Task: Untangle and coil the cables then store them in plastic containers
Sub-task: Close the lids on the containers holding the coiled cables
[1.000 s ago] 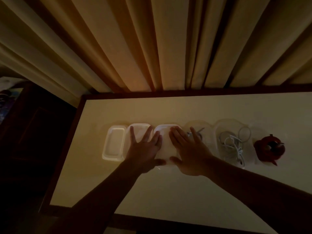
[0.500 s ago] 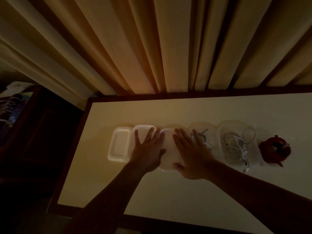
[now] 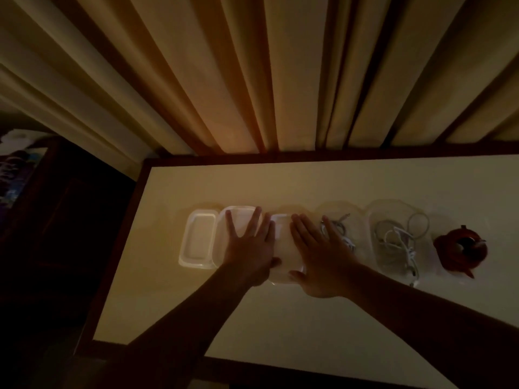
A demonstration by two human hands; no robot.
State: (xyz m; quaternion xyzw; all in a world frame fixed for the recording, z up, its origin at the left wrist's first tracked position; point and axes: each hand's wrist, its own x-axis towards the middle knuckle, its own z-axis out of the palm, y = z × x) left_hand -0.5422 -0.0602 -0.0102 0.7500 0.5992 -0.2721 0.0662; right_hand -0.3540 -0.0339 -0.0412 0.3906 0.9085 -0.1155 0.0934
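Observation:
Several plastic containers stand in a row on the pale table (image 3: 280,318). My left hand (image 3: 248,248) lies flat with spread fingers on a white lid (image 3: 238,220) and the edge of the middle lid (image 3: 283,248). My right hand (image 3: 317,254) lies flat across that middle lid and reaches over a clear container (image 3: 337,214) holding a grey cable (image 3: 341,228). Further right a clear container (image 3: 393,214) holds a loose white cable (image 3: 398,242). A small white container (image 3: 198,240) sits at the left end of the row.
A red round object (image 3: 460,248) sits on the table to the right of the containers. Curtains (image 3: 252,80) hang behind the table's far edge. Dark furniture (image 3: 56,220) stands to the left of the table. The room is dim.
Both hands stay flat on the lids; the right hand has slid a little right over the clear container. The camera has shifted slightly.

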